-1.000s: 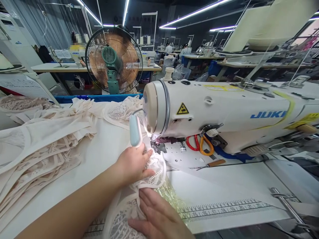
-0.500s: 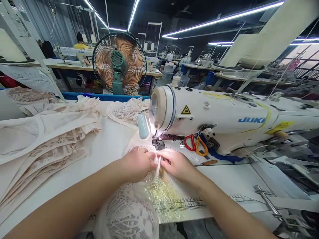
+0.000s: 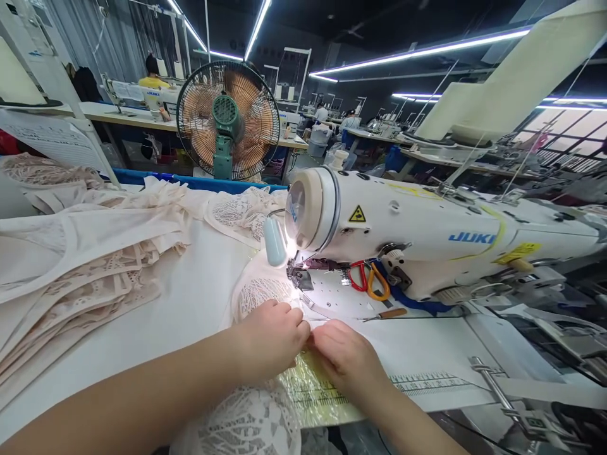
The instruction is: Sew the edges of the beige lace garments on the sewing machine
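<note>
A pale pink lace bra [image 3: 251, 420] lies under the needle area of a white sewing machine [image 3: 417, 215] and hangs over the table's front edge. My left hand [image 3: 272, 338] is closed on the bra in front of the presser foot [image 3: 300, 278], its fingertips hidden. Touching it on the right, my right hand [image 3: 348, 354] is closed too, pinching at the bra's edge; exactly what lies in its fingers is hidden. A narrow pale strip [image 3: 322, 309] runs from the presser foot along the machine bed. Beneath the hands is a shiny yellowish sheet [image 3: 308, 385].
Stacked pale pink bras [image 3: 95, 253] cover the table's left side. Red-handled and orange-handled scissors [image 3: 378, 282] lie under the machine arm, near a wooden-handled tool [image 3: 392, 313]. A small lamp [image 3: 274, 241] stands by the needle. Behind the table is a large fan [image 3: 225, 120].
Both hands have moved down towards me, away from the presser foot. More of the lace and the narrow strip on the machine bed now show. The camera view has shifted slightly.
</note>
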